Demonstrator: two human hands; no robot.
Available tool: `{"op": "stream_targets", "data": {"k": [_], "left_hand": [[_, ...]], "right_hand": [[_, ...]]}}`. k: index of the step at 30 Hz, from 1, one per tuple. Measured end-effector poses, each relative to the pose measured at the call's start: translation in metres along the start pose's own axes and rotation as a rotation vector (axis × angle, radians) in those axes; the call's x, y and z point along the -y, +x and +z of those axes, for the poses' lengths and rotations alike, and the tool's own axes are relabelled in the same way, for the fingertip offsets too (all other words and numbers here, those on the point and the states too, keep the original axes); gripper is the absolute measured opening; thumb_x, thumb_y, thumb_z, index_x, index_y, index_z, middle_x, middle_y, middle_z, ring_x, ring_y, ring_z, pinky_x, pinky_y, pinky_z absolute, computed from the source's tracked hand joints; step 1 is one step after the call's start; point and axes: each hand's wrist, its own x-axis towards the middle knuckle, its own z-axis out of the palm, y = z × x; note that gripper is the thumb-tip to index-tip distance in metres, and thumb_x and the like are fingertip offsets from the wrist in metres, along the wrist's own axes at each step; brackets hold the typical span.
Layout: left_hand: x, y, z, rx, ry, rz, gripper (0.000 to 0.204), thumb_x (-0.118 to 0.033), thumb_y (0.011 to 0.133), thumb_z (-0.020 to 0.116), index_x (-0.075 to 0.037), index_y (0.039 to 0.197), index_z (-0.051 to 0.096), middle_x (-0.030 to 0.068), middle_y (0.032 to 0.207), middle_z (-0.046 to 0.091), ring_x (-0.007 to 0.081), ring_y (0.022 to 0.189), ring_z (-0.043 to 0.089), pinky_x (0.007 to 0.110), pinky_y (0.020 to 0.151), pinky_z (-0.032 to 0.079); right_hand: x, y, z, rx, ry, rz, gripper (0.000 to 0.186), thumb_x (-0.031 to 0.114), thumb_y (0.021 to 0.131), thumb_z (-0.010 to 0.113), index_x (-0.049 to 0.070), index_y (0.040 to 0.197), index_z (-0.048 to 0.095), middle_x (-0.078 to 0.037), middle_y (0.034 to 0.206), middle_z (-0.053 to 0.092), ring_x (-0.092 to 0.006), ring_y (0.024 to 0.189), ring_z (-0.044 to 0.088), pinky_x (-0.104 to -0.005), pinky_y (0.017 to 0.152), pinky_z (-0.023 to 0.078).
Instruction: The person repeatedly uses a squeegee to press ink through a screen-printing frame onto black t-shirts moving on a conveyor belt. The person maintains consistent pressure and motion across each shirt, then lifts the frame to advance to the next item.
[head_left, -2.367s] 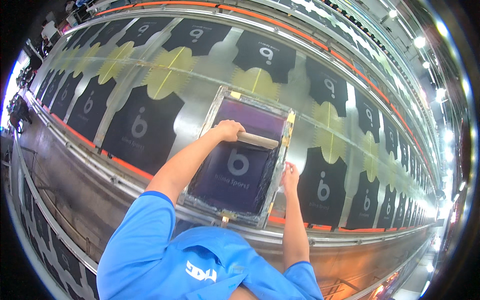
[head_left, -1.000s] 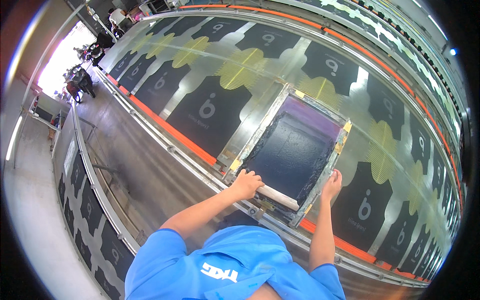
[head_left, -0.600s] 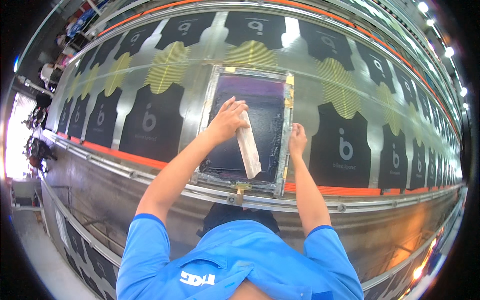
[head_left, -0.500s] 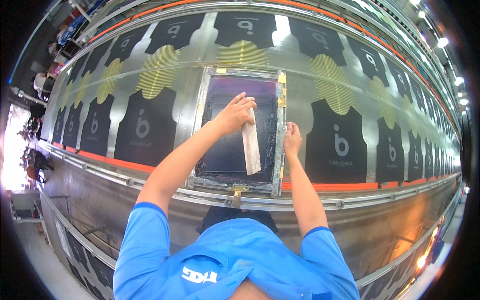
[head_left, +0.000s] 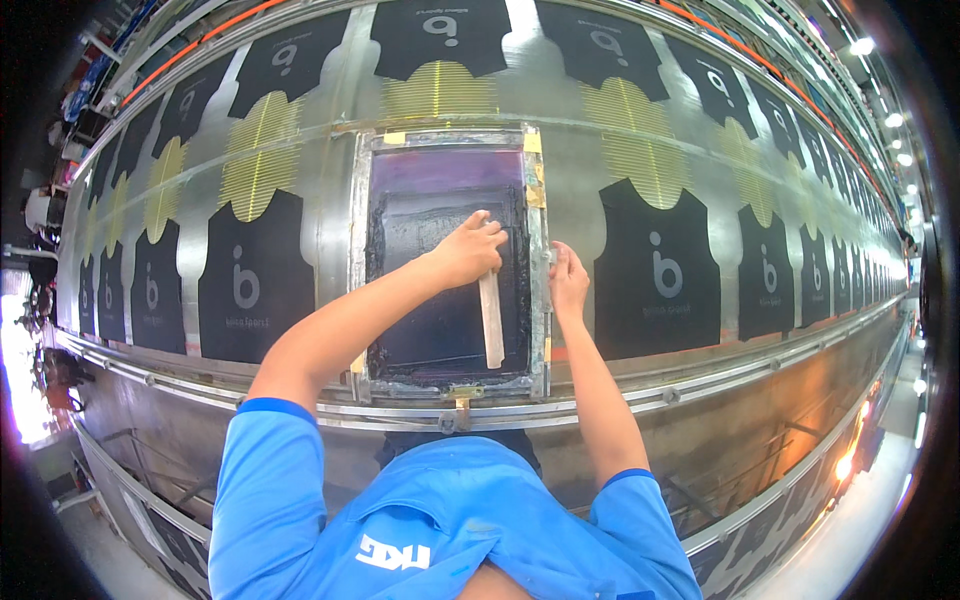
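My left hand (head_left: 478, 245) is closed on a pale wooden-handled squeegee (head_left: 491, 320), held lengthwise over the dark ink inside a metal-framed printing screen (head_left: 360, 200). The screen lies on a long metal table (head_left: 330, 250), with a purple band along the mesh's far end. My right hand (head_left: 565, 268) has curled fingers at a small fitting on the right side of the frame. Dark fabric shirt panels (head_left: 250, 270) with pale printed emblems lie either side of the screen, and yellow striped patches (head_left: 645, 140) show between the rows.
A metal rail (head_left: 670, 395) runs along the table's near edge, above a lower gangway. Parked motorbikes (head_left: 62, 370) stand by a bright opening at the far left. Someone in pale clothing (head_left: 38, 210) is near the upper left. Glowing heaters (head_left: 845, 465) show at the lower right.
The squeegee has gone from crosswise at the screen's near end to lengthwise toward the right of the ink, in my left hand. The view has turned; my right hand stays at the frame.
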Motion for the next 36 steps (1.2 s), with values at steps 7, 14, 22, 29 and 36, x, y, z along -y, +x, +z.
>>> {"op": "stream_targets", "data": {"k": [7, 14, 22, 29, 36], "left_hand": [[0.033, -0.105, -0.018, 0.063, -0.271, -0.526, 0.034, -0.02, 0.079, 0.075, -0.024, 0.112, 0.07, 0.0088, 0.094, 0.067, 0.0267, 0.104, 0.061, 0.05, 0.096, 0.043], [0.14, -0.074, -0.018, -0.036, -0.438, -0.673, 0.042, -0.027, 0.08, 0.076, -0.019, 0.12, 0.066, 0.0114, 0.106, 0.07, 0.0341, 0.103, 0.065, 0.046, 0.088, 0.051], [0.171, -0.054, 0.0, 0.105, -0.355, -0.793, 0.042, -0.04, 0.071, 0.084, -0.02, 0.107, 0.075, 0.0094, 0.097, 0.074, 0.0312, 0.094, 0.069, 0.043, 0.086, 0.056], [0.087, -0.096, 0.015, 0.081, -0.318, -0.789, 0.028, -0.037, 0.076, 0.079, -0.019, 0.097, 0.076, 0.0091, 0.087, 0.073, 0.0319, 0.088, 0.07, 0.044, 0.08, 0.055], [-0.064, -0.172, 0.042, -0.171, -0.357, -0.749, 0.014, -0.023, 0.074, 0.076, -0.019, 0.088, 0.076, 0.0051, 0.08, 0.071, 0.0292, 0.079, 0.067, 0.045, 0.071, 0.054]], "right_hand": [[0.104, 0.022, -0.006, 0.206, -0.28, -0.595, 0.044, 0.036, 0.088, 0.073, 0.008, 0.121, 0.069, -0.016, 0.119, 0.064, -0.0321, 0.112, 0.058, -0.041, 0.095, 0.047], [0.161, 0.146, 0.058, 0.706, -0.783, -0.591, 0.056, 0.033, 0.068, 0.088, 0.001, 0.11, 0.07, -0.021, 0.105, 0.069, -0.0368, 0.104, 0.065, -0.044, 0.091, 0.051], [0.125, 0.159, 0.086, 0.557, -0.766, -0.577, 0.054, 0.038, 0.066, 0.089, -0.006, 0.092, 0.072, -0.025, 0.089, 0.07, -0.0409, 0.093, 0.067, -0.0449, 0.087, 0.052], [0.096, 0.077, 0.061, 0.567, -0.779, -0.561, 0.047, 0.038, 0.066, 0.088, -0.002, 0.084, 0.071, -0.02, 0.085, 0.069, -0.0407, 0.09, 0.065, -0.0471, 0.082, 0.052], [0.048, -0.075, 0.007, 0.537, -0.567, -0.609, 0.024, 0.015, 0.067, 0.084, 0.005, 0.085, 0.072, -0.013, 0.087, 0.069, -0.0331, 0.087, 0.065, -0.0438, 0.079, 0.052]]}}
